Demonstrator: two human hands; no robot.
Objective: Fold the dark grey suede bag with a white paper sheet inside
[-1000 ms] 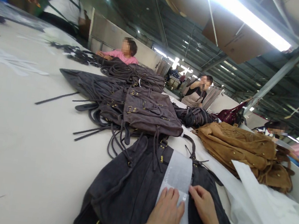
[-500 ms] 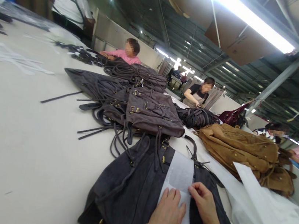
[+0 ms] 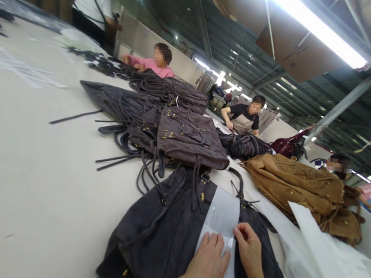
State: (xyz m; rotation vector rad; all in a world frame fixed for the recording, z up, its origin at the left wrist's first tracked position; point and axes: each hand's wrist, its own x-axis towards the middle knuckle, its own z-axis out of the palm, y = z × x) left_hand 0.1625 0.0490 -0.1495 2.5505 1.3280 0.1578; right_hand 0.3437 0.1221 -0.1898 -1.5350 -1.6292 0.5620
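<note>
A dark grey handbag (image 3: 153, 240) lies on the table right in front of me, its front crossed lengthwise by a translucent white paper strip (image 3: 226, 209). My left hand (image 3: 206, 265) rests on this strip, palm down with the fingers stretched out. At the strip's right edge, my right hand (image 3: 249, 247) has thumb and forefinger pinched together. The handle (image 3: 238, 183) of the bag and its brass buckle lie beyond my hands. The strip's near part is partly covered by my left hand.
Grey-brown bags (image 3: 193, 135) with long straps are piled just beyond. Tan bags (image 3: 296, 187) and white sheets (image 3: 330, 260) lie to the right. White strips (image 3: 12, 66) are at the far left of the table (image 3: 43, 192). Several people work around the far side.
My hands stay at nearly the same spots on the strip. In the background, the co-worker in an apron has straightened somewhat, and the person in white has shifted right.
</note>
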